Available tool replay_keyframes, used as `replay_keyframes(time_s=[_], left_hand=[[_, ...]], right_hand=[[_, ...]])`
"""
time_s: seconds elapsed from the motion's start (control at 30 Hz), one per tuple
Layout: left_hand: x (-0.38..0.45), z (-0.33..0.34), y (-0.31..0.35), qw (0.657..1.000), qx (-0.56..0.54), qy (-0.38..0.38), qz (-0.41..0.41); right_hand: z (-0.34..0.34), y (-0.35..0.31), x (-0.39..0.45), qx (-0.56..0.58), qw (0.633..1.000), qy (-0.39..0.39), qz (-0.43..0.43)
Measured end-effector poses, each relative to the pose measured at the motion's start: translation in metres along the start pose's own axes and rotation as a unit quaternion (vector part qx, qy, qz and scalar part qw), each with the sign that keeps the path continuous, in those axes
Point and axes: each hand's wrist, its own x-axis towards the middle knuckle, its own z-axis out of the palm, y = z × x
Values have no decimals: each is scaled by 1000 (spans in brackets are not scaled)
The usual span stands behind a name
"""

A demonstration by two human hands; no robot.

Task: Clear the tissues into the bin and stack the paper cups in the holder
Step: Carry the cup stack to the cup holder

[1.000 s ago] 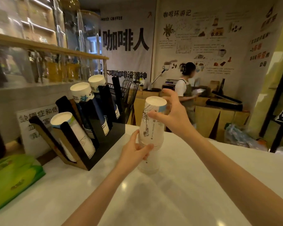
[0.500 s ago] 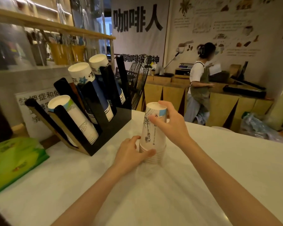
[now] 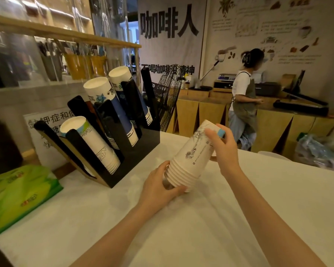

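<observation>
Head view — close, angled down over the counter (image 3: 201,228).

Cream cup stack (image 3: 191,158) with grey drawing, black holder (image 3: 135,160), green tissue pack (image 3: 17,195), white counter (image 3: 201,228)

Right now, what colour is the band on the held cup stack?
Light blue band, head view.

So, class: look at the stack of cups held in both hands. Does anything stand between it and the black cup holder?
Nothing visible does. The cup stack, tilted in the left hand and right hand, is separated from the cup holder only by bare white counter. The three holder slots in view already hold cups.
</observation>
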Motion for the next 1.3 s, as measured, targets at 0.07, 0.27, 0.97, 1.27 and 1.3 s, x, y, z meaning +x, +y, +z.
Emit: replay_keyframes(time_s=[0.07, 0.27, 0.97, 1.27, 1.3], left_hand=[[1, -8, 0, 999, 1, 37, -3], [3, -60, 30, 988, 15, 144, 58], [-19, -248, 51, 951, 141, 258, 98], [-13, -249, 30, 977, 55, 201, -41], [-12, -249, 29, 977, 52, 199, -52]], right_hand=[[-1, 6, 2, 68, 995, 20, 76], [17, 10, -4, 301, 923, -24, 238], [170, -160, -30, 216, 934, -270, -89], [215, -145, -62, 29, 916, -304, -259], [218, -140, -62, 18, 914, -311, -260]])
